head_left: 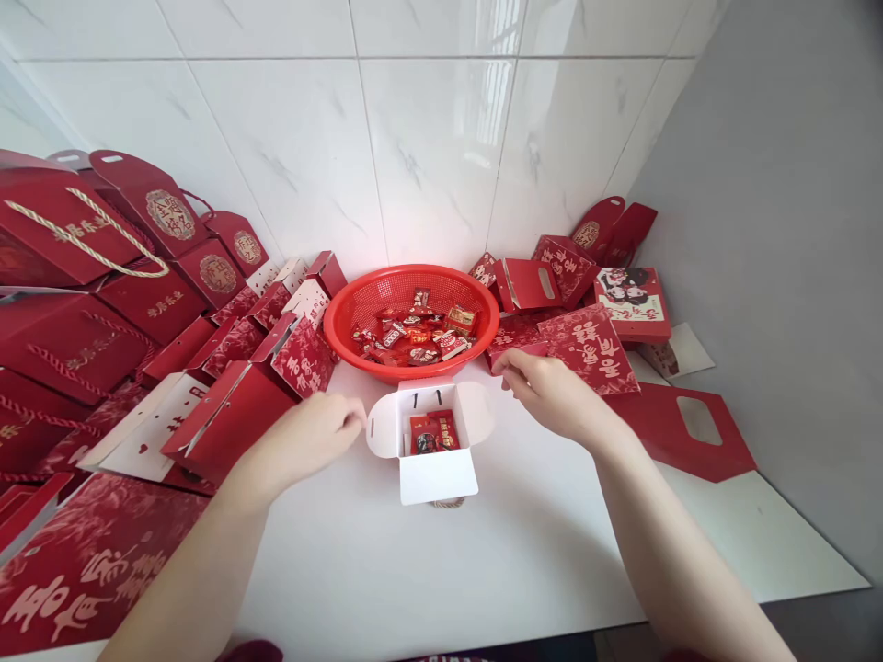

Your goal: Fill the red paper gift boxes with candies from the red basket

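Note:
An open white-lined gift box [439,481] stands between my hands with its flaps spread out. Several red-wrapped sweets [434,432] lie inside it. My left hand [321,432], fingers curled together, is just left of the box's left flap, with nothing visible in it. To the right of the box and higher up is my right hand [544,391]. Its fingers are bent but somewhat apart, near the red boxes, and no item shows in them. Directly behind the box, a red plastic basket [335,322] holds many wrapped sweets [418,336].
Red gift boxes [221,414] crowd the left side, with rope-handled boxes [62,230] stacked further left. More patterned boxes [593,345] and a flat red box [690,428] are on the right. White table [441,579] is underneath; a tiled wall [434,156] rises behind.

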Demonstrator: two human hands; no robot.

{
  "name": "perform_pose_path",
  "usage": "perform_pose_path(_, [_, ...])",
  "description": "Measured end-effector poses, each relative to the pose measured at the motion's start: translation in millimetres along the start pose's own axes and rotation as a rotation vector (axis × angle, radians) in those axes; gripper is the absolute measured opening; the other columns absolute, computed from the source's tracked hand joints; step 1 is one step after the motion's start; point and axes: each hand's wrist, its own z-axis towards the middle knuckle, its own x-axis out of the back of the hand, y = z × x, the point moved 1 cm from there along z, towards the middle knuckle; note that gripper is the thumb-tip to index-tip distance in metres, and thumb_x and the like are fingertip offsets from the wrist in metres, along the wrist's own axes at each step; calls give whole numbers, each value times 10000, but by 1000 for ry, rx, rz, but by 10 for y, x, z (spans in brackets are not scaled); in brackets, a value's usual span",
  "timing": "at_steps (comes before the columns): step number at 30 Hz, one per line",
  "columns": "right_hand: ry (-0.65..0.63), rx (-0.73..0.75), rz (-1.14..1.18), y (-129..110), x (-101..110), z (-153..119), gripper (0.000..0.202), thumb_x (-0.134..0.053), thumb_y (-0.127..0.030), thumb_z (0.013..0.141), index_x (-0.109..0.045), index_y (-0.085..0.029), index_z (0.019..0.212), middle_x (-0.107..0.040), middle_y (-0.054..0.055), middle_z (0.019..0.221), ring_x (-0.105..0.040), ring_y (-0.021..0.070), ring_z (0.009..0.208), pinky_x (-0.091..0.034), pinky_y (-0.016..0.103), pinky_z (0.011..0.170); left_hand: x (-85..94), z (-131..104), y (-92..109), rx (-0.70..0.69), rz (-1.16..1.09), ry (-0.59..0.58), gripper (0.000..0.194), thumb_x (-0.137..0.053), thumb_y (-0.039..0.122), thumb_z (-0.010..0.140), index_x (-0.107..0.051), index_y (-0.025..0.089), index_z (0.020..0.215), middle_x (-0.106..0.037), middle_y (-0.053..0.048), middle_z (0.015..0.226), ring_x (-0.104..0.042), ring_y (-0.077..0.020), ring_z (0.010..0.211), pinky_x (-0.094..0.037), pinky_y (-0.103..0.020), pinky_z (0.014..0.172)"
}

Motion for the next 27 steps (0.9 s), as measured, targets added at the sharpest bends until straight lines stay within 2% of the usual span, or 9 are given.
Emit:
perform_pose_path(2, [-50,-22,56,186,-207,-67,259,-486,-278,922,-553,-234,1168,-680,69,1033,-645,228,886,-474,350,748,-166,-24,-104,-1,-27,-97,164,-561,304,757,-682,226,679,-680,-24,689,-638,-222,675,-453,-274,617])
perform_pose_path(4, [-123,46,175,296,-424,-134,615,-666,-316,815,-421,-245,1375,-610,101,1247,-607,258,1071,-479,403,886,-326,-26,-141,-38,-100,-159,148,-633,315,729,-722,242,821,-726,-40,843,-670,-269,842,-505,-319,739])
perform_pose_path(6, [-203,145,344,319,-610,-196,971,-793,-347,695,-251,-256,1495,-503,120,1399,-515,278,1234,-430,435,1015,-466,-1,-131,-123,-259,-175,334,-674,322,739,-698,253,1065,-707,-71,1121,-634,-301,1062,-507,-368,883])
perform_pose_path(8, [-264,192,493,282,-742,-249,1070,-837,-381,643,-224,-239,1510,-470,137,1431,-460,295,1296,-377,460,1085,-575,37,-136,-195,-433,-165,512,-692,346,766,-599,242,1259,-602,-102,1333,-555,-305,1217,-466,-409,1000])
perform_pose_path(12, [-332,191,743,182,-871,-326,944,-846,-402,641,-368,-205,1430,-506,157,1383,-488,320,1270,-416,482,1059,-666,85,-271,-177,-631,-177,787,-752,365,751,-399,227,1441,-464,-135,1471,-484,-303,1310,-423,-432,1067])
perform_pose_path(15, [-471,142,983,145,-909,-356,848,-792,-420,725,-360,-216,1426,-649,126,1151,-660,281,1003,-571,433,810,-656,70,-299,-168,-707,-255,812,-724,384,788,-330,239,1484,-410,-130,1510,-457,-301,1335,-418,-414,1074])
perform_pose_path(18, [-533,80,1051,119,-915,-355,673,-722,-469,791,-456,-214,1354,-699,87,931,-693,246,783,-587,384,657,-685,37,-200,-168,-729,-288,819,-755,388,759,-369,253,1470,-424,-114,1503,-435,-327,1348,-411,-424,1083])
perform_pose_path(22, [-486,130,1017,97,-903,-338,600,-753,-501,745,-559,-222,1239,-702,91,961,-670,271,943,-576,396,774,-851,2,-129,-134,-870,-186,888,-782,378,729,-326,270,1483,-489,-133,1448,-466,-375,1316,-463,-458,1034])
perform_pose_path(27, [-518,199,984,104,-949,-355,694,-611,-644,809,-496,-181,1311,-693,112,1013,-662,276,996,-568,406,793,-1073,-89,-168,-223,-926,-87,931,-760,365,755,-214,314,1508,-450,-150,1471,-455,-385,1325,-441,-550,1044])
